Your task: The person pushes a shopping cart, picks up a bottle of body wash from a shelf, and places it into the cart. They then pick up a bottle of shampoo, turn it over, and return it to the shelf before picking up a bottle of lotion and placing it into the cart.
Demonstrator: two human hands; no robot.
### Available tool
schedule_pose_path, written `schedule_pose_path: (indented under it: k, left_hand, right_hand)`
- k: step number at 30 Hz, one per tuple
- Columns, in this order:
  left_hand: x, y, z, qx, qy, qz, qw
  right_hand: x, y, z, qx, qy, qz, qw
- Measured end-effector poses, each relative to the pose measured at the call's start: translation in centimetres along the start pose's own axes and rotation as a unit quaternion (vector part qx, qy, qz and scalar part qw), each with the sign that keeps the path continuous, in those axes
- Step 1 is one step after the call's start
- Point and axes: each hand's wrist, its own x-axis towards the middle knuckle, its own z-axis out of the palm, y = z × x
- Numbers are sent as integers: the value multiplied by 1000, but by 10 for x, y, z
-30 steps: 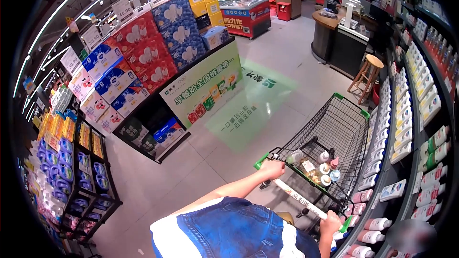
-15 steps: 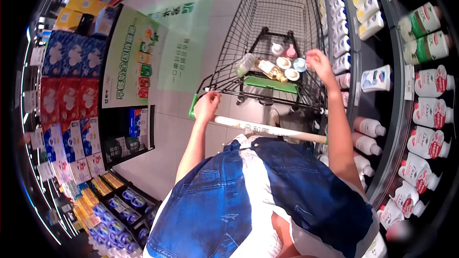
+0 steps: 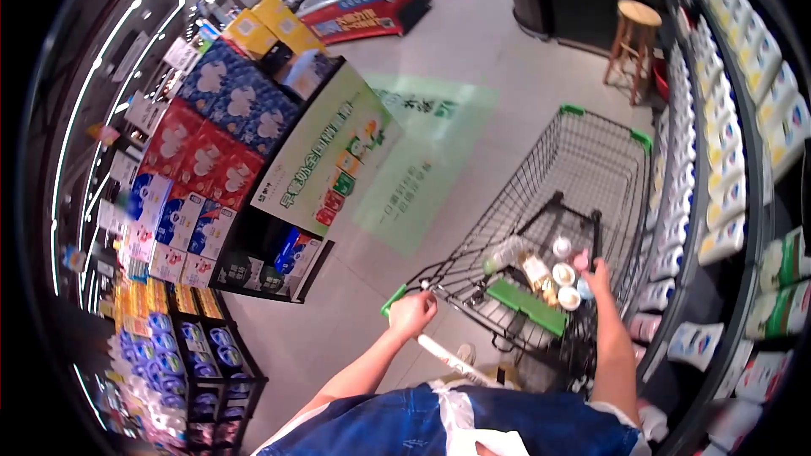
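A wire shopping cart (image 3: 524, 211) with green corners stands in front of me. Bottles and round tubs (image 3: 563, 274) lie near its handle end, beside a green panel (image 3: 528, 307). My left hand (image 3: 413, 312) is closed at the left end of the cart's white handle bar (image 3: 456, 361); whether its fingers wrap the bar is unclear. Over the cart's right side, my right hand (image 3: 597, 277) is beside a pale blue-lidded tub (image 3: 585, 289). Its fingers are small and partly hidden, so its grip cannot be made out.
Shelves of white bottles (image 3: 722, 181) run along the right. On the left stand stacked boxed cartons (image 3: 203, 160) and a green sign board (image 3: 329, 152). Farther off are a wooden stool (image 3: 635, 25), a dark counter (image 3: 581, 4) and a red display freezer (image 3: 367, 4).
The view has tilted up and turned, bringing the stool, counter and more floor into sight. The cart and both hands now appear lower in view. My right hand appears closer to the tubs.
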Motion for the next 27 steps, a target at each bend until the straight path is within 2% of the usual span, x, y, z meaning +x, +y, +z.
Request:
schedule_pose_path:
  k: [3, 8, 10, 13, 17, 21, 27]
  left_hand:
    - [1, 2, -4, 4, -17, -19, 1000]
    - [2, -1, -6, 22, -33, -29, 999]
    - [-1, -2, -4, 25, -29, -27, 999]
    - [-1, -5, -4, 24, -23, -27, 999]
    - [-7, -6, -5, 26, -27, -32, 999]
    - [-14, -5, -5, 28, -37, -46, 998]
    - [-27, -5, -4, 31, -45, -51, 997]
  right_hand:
    - [9, 0, 27, -10, -7, -15, 1000]
    - [14, -23, 36, -50, -28, 72, 996]
    - [13, -22, 45, -86, 31, 53, 994]
    - [14, -31, 48, -121, 32, 95, 988]
    - [15, -31, 48, -130, 17, 68, 989]
    - [4, -47, 43, -123, 31, 91, 988]
    - [-11, -40, 46, -38, 50, 86, 994]
